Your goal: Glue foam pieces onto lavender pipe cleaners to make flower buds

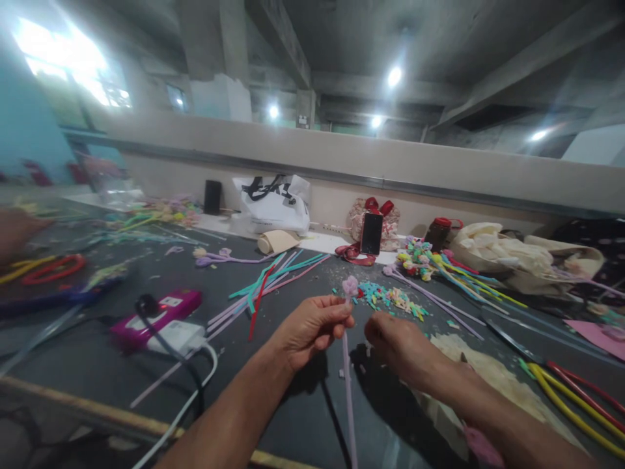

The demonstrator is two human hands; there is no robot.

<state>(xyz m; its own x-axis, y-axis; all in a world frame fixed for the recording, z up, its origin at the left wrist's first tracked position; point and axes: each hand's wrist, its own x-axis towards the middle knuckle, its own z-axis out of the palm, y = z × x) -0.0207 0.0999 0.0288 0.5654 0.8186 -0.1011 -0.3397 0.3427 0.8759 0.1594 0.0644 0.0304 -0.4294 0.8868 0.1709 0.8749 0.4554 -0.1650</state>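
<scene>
Between the thumb and fingers of my left hand (315,326) is a lilac pipe-cleaner flower (350,286), its bud at the top. The long fuzzy stem (347,397) hangs down towards the table's front edge. My right hand (403,342) is just to the right, apart from the stem, its fingers curled closed; what they hold, if anything, is hidden. Beyond both hands lies a scatter of small cut pipe-cleaner pieces (374,294) in blue, yellow and pink. Loose lilac, teal and red pipe cleaners (273,280) spread out to the left.
At left are a magenta power strip (166,312) and white charger (180,339) with cables. Scissors with yellow and red handles (571,397) lie at right. A phone (372,233), white bag (273,205) and finished flowers (417,259) stand behind. Another person's hand (19,231) shows far left.
</scene>
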